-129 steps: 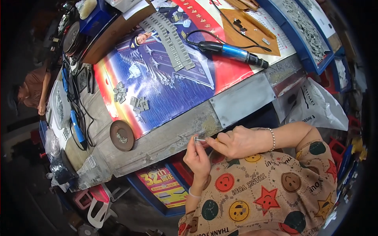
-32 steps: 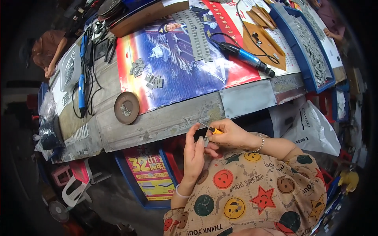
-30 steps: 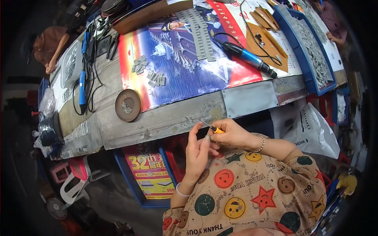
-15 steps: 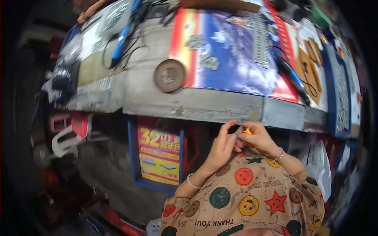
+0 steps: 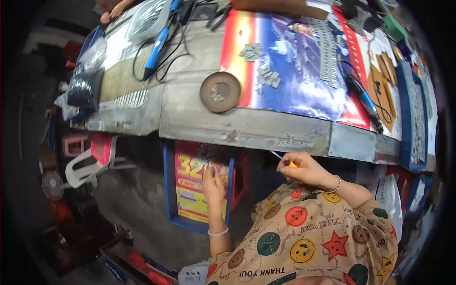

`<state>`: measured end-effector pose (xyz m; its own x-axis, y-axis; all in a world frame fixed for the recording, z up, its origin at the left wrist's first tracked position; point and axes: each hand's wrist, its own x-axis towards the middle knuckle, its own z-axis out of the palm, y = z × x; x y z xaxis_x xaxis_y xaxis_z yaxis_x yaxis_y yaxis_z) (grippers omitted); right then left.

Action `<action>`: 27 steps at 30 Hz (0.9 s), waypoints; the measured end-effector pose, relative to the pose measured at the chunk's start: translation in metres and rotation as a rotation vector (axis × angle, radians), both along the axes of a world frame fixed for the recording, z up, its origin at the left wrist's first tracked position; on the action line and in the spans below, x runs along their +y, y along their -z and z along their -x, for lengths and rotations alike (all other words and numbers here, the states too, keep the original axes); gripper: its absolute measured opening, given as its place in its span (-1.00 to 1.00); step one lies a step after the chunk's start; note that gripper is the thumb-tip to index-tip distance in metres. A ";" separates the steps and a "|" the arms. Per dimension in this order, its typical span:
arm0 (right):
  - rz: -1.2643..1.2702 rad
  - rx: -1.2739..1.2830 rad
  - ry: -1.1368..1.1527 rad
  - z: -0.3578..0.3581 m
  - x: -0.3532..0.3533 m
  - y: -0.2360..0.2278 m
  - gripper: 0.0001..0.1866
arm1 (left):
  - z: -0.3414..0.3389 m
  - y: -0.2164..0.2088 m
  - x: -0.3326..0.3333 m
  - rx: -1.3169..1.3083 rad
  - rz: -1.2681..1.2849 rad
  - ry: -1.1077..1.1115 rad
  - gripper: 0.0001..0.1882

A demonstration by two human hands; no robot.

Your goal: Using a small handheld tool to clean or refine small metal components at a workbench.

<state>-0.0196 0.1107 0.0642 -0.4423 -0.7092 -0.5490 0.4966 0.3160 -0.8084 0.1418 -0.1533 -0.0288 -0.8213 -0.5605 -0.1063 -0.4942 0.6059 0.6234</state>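
My right hand (image 5: 309,169) is closed around the yellow and black handle of a screwdriver (image 5: 293,165), just in front of the table edge. Its thin metal shaft points up and left, away from the palm. My left hand (image 5: 213,186) is over a blue tray (image 5: 169,190) below the table; its fingers are somewhat blurred but stretched forward and apart, and nothing shows in them. Small grey pieces (image 5: 208,152) lie at the tray's far end, partly in shadow, on a pink and yellow printed sheet (image 5: 192,202).
On the table stand a round brown dish (image 5: 230,90) of small metal bits and a blue printed sheet (image 5: 304,97) bearing grey metal pieces (image 5: 268,76). Blue corded tools (image 5: 156,52) lie about. A long blue bin (image 5: 407,118) is at right, a white-and-pink chair (image 5: 88,166) at left.
My left hand has come away from my right hand, moving left over the blue tray. The right hand keeps the screwdriver, its shaft now in sight. The view has shifted slightly.
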 end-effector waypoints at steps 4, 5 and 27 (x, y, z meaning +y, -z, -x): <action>0.040 0.029 0.019 -0.005 0.006 0.013 -0.83 | 0.011 -0.022 0.001 0.103 0.183 -0.054 -0.63; 0.069 0.057 0.024 -0.005 0.009 0.016 -0.80 | 0.027 -0.052 0.009 0.210 0.159 0.023 -0.63; 0.075 0.338 -0.079 0.001 0.036 0.012 -0.74 | 0.099 -0.254 0.153 1.922 -0.611 0.909 -0.34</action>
